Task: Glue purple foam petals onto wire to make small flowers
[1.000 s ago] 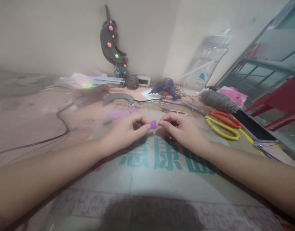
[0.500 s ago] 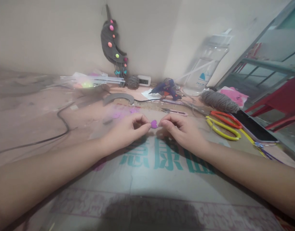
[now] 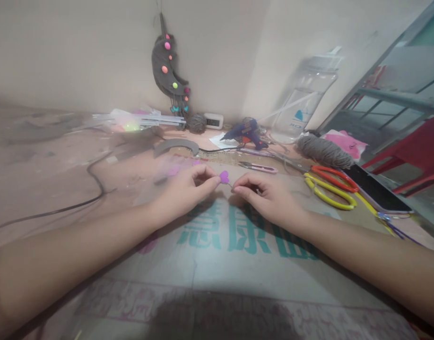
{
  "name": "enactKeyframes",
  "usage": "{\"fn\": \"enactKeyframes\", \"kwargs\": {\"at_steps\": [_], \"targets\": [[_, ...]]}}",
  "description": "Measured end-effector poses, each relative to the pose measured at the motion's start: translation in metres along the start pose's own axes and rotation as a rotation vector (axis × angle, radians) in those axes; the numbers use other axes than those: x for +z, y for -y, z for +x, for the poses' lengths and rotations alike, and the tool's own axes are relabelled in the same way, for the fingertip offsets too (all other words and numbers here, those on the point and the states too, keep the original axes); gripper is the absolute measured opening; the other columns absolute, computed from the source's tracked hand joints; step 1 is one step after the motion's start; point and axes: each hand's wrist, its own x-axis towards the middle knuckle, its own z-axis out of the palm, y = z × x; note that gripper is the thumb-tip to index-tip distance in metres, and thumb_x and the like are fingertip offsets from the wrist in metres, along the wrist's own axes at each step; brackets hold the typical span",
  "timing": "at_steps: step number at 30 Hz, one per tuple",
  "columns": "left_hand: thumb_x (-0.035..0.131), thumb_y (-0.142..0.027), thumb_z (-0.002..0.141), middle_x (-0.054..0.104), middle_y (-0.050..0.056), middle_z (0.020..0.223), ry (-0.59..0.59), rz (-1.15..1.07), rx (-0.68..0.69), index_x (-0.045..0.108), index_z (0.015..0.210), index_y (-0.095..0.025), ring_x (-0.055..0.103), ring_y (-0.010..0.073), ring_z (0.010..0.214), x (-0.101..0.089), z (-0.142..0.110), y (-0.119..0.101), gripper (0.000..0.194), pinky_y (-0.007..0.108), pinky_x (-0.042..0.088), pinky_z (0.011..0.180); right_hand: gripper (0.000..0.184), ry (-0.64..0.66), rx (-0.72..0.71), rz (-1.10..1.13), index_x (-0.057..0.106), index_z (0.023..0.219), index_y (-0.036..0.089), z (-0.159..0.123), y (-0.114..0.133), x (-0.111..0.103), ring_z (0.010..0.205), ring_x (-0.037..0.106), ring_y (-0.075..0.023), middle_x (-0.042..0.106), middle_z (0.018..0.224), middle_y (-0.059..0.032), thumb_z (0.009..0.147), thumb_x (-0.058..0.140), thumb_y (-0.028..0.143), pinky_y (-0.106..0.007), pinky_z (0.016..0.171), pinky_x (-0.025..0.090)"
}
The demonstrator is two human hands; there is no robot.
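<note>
Between thumb and index finger, my left hand (image 3: 188, 191) pinches a small purple heart (image 3: 224, 177). My right hand (image 3: 264, 193) is closed in a pinch on a thin grey strand of yarn (image 3: 230, 185) that runs to the heart's lower edge. Both hands are raised a little over a printed cardboard sheet (image 3: 217, 264) with green characters. Beyond the left hand lie more purple pieces (image 3: 174, 170), partly hidden by it. A pair of thread snips (image 3: 258, 167) rests just past the right hand.
A blue glue gun (image 3: 245, 132), a grey arc piece (image 3: 177, 145) and a small clock (image 3: 214, 121) stand at the back. To the right are scissors (image 3: 330, 191), a phone (image 3: 378, 189), grey yarn (image 3: 323, 150) and a bottle (image 3: 302, 101). A decorated crescent (image 3: 163, 66) hangs on the wall.
The heart has tilted and risen slightly in the left hand's pinch. My right hand has shifted a little down and away, so more strand shows between them. The view has moved slightly.
</note>
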Motion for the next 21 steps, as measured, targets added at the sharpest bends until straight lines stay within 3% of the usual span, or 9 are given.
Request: {"fn": "enactKeyframes", "kwargs": {"at_steps": [4, 8, 14, 21], "targets": [[0.055, -0.034, 0.088, 0.060, -0.001, 0.073, -0.007, 0.014, 0.004, 0.061, 0.079, -0.018, 0.055, 0.0139, 0.072, -0.0008, -0.0002, -0.0011, 0.020, 0.027, 0.044, 0.068, 0.017, 0.084, 0.036, 0.051, 0.064, 0.079, 0.019, -0.0004, -0.0016, 0.0012, 0.066, 0.061, -0.0130, 0.069, 0.072, -0.0006, 0.091, 0.055, 0.027, -0.026, 0.065, 0.047], [0.054, -0.035, 0.088, 0.062, 0.000, 0.073, 0.015, 0.026, 0.014, 0.059, 0.076, -0.018, 0.057, 0.0148, 0.072, -0.0005, -0.0013, -0.0002, 0.021, 0.028, 0.045, 0.068, 0.017, 0.042, 0.099, 0.071, 0.064, 0.081, 0.018, 0.0010, -0.0021, 0.0010, 0.064, 0.060, -0.0135, 0.067, 0.071, -0.0007, 0.090, 0.055, 0.030, -0.027, 0.062, 0.047], [0.054, -0.035, 0.088, 0.064, -0.001, 0.078, 0.023, 0.160, 0.080, 0.060, 0.078, -0.019, 0.059, 0.0157, 0.076, 0.0020, -0.0057, -0.0014, 0.019, 0.028, 0.045, 0.071, 0.017, -0.044, 0.067, 0.034, 0.062, 0.080, 0.018, 0.0024, 0.0009, -0.0016, 0.060, 0.055, -0.0114, 0.062, 0.068, 0.0010, 0.090, 0.056, 0.030, -0.025, 0.059, 0.044], [0.054, -0.033, 0.087, 0.064, -0.001, 0.079, 0.018, 0.229, 0.118, 0.061, 0.079, -0.020, 0.058, 0.0162, 0.078, 0.0015, -0.0061, -0.0019, 0.017, 0.029, 0.044, 0.073, 0.016, -0.065, -0.003, -0.004, 0.063, 0.079, 0.017, -0.0004, 0.0055, -0.0002, 0.064, 0.058, -0.0122, 0.067, 0.071, -0.0004, 0.090, 0.058, 0.028, -0.025, 0.060, 0.043]]}}
